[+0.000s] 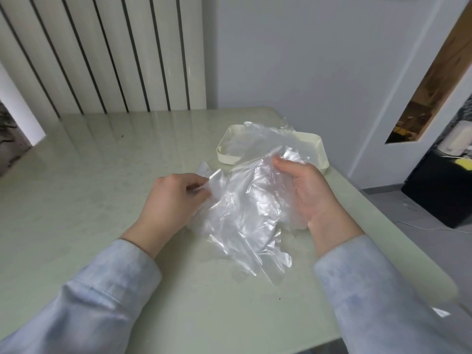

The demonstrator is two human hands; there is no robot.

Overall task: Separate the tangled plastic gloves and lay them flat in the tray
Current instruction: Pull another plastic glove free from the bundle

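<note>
Between your two hands sits a crumpled bunch of plastic gloves (242, 208), thin and see-through, shiny where the light hits the folds. You can look right through them to the pale green table (89, 175) below. The bunch is all wrinkled, and you cannot tell how many gloves are in it. Its lower end lies on the table close to you, and flat finger shapes stick out at that edge. Your left hand (171, 198) is curled, with the fingers pressed together, pinching the left side of the plastic. Your right hand (311, 190) is bent around the right side, and its fingertips (279, 162) pinch the top edge of the bunch and lift it a bit. Both of your arms wear light blue sleeves (102, 290). Just behind the bunch stands a cream tray (224, 152) with rounded corners, near the far right edge of the table. More clear plastic (263, 139) lies inside it, wrinkled, with a bit poking over the back rim. No words or labels show on the gloves or the tray.
</note>
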